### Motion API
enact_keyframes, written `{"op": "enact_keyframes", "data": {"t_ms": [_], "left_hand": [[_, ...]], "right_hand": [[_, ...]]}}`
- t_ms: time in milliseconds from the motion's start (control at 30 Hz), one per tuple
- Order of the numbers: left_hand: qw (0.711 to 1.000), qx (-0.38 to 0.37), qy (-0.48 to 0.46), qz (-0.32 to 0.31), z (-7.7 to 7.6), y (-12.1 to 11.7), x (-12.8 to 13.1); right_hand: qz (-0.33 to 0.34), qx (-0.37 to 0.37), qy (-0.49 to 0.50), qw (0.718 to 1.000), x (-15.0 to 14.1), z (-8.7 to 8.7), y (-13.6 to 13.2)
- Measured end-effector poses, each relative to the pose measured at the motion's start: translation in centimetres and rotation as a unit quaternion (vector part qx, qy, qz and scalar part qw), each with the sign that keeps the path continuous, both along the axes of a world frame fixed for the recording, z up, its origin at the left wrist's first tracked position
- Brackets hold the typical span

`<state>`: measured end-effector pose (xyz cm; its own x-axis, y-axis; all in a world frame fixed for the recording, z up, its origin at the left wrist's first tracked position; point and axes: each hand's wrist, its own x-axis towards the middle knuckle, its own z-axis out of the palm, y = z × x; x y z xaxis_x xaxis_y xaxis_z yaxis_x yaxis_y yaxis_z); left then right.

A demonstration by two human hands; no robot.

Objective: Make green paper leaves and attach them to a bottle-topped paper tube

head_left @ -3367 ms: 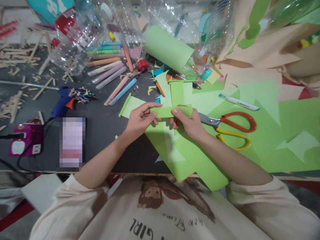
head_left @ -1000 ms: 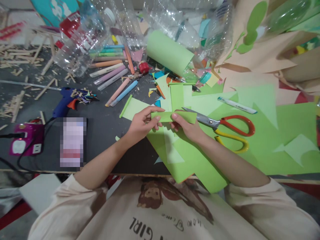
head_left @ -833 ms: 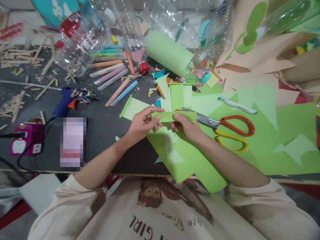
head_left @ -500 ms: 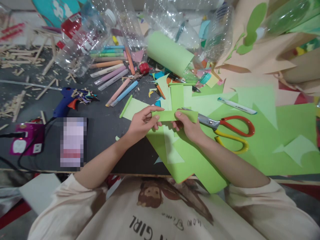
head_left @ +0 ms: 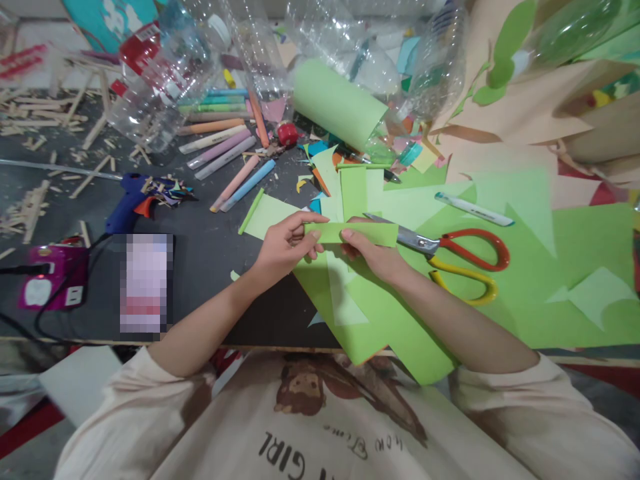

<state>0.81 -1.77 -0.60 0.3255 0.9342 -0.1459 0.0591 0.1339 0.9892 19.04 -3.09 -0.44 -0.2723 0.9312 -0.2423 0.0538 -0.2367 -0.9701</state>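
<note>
A narrow green paper strip [head_left: 373, 233] is stretched level between my two hands, above the table. My left hand [head_left: 289, 243] pinches its left end between thumb and fingers. Along the strip's middle, my right hand [head_left: 373, 253] grips it with the thumb on top and the fingers behind. Scissors [head_left: 425, 245] with one red and one yellow handle lie just right of my right hand, their blade tips partly behind the strip. Beneath are green paper sheets [head_left: 400, 313]. Another green strip with a rolled end [head_left: 354, 193] lies beyond my hands.
Left are a blue glue gun [head_left: 127, 200], a phone [head_left: 145, 283] and a purple box [head_left: 53, 277]. Markers [head_left: 220, 150], wood sticks [head_left: 37, 110] and clear plastic bottles [head_left: 150, 107] crowd the back. A green paper tube [head_left: 337, 107] lies behind. One marker [head_left: 474, 209] rests right.
My right thumb has slid a little left along the strip, closer to my left hand. More of the strip's right end and of the scissor blades now shows.
</note>
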Motion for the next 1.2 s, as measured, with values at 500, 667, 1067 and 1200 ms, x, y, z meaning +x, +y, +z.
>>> {"op": "enact_keyframes", "data": {"t_ms": [500, 667, 1067, 1200], "left_hand": [[1.0, 0.017, 0.012, -0.003, -0.14, 0.03, -0.11], [1.0, 0.016, 0.013, -0.001, -0.06, 0.01, -0.11], [1.0, 0.004, 0.018, 0.005, 0.29, 0.02, 0.01], [1.0, 0.004, 0.02, 0.009, 0.27, -0.02, -0.02]], "right_hand": [[-0.007, -0.018, 0.03, 0.999, -0.12, 0.21, 0.03], [-0.011, -0.028, 0.029, 0.999, -0.17, 0.22, -0.01], [-0.004, -0.034, 0.028, 0.999, -0.06, 0.24, -0.05], [0.001, -0.028, 0.033, 0.999, -0.01, 0.23, -0.01]]}}
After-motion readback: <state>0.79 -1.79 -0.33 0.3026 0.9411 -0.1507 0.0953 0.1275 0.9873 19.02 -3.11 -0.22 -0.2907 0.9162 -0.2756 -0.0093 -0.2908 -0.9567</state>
